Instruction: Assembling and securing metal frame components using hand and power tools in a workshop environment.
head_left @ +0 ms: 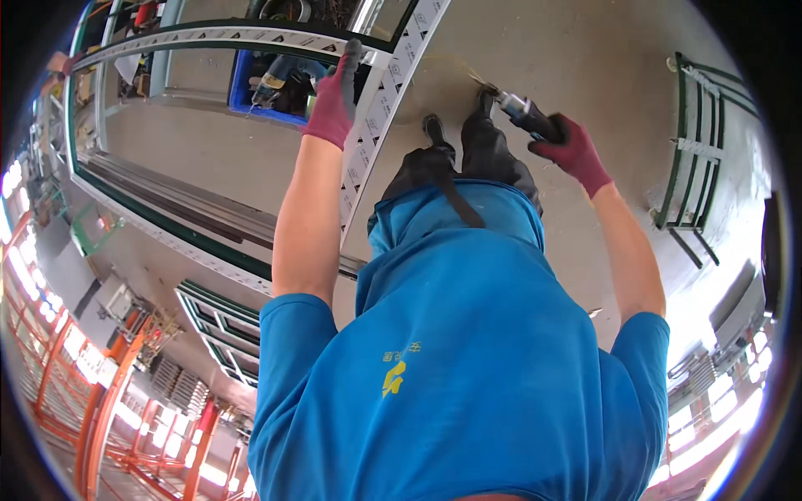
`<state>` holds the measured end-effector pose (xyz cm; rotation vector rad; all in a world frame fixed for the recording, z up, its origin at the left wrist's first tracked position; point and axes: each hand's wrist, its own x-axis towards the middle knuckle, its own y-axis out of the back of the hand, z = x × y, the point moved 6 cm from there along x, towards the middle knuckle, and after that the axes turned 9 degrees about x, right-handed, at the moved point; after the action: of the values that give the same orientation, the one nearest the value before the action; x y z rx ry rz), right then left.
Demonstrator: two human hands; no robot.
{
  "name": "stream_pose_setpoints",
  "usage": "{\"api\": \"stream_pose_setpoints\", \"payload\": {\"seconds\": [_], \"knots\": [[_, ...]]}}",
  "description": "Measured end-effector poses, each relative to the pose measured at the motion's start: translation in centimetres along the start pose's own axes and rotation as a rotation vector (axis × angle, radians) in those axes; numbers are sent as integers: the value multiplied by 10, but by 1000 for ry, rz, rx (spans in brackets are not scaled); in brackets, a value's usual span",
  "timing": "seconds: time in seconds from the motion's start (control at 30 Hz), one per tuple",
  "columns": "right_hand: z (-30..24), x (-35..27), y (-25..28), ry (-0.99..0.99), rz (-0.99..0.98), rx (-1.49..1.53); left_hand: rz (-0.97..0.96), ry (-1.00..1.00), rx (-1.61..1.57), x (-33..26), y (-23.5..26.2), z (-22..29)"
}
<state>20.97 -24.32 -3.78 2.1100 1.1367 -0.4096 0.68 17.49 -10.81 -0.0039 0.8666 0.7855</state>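
Observation:
My left hand point(336, 96), in a maroon glove with dark fingers, grips a corner of a large window frame point(209, 36). One finger stretches along the profile, and the thumb side is partly hidden. The frame is dark green and white, with printed protective film on its members. Out to the right, my right hand point(576, 150), gloved the same way, is closed around a teal-and-black handheld power tool point(535, 121). The tool's metallic front end points up and left, over my shoe. Thin yellowish streaks show near its tip; I cannot make out what they are.
A blue bin point(240, 83) with power tools stands beyond the frame's upper bar. More frames lie at the lower left point(221, 321) and a bundled rack of dark bars point(697, 146) at the right. Orange metal racking point(104, 409) rises at the lower left.

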Motion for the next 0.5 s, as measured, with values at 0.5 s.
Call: {"api": "stream_pose_setpoints", "payload": {"seconds": [0.5], "knots": [[-7, -75, -27, -247, 117, 363, -315, -87, -210, 16, -21, -22]]}}
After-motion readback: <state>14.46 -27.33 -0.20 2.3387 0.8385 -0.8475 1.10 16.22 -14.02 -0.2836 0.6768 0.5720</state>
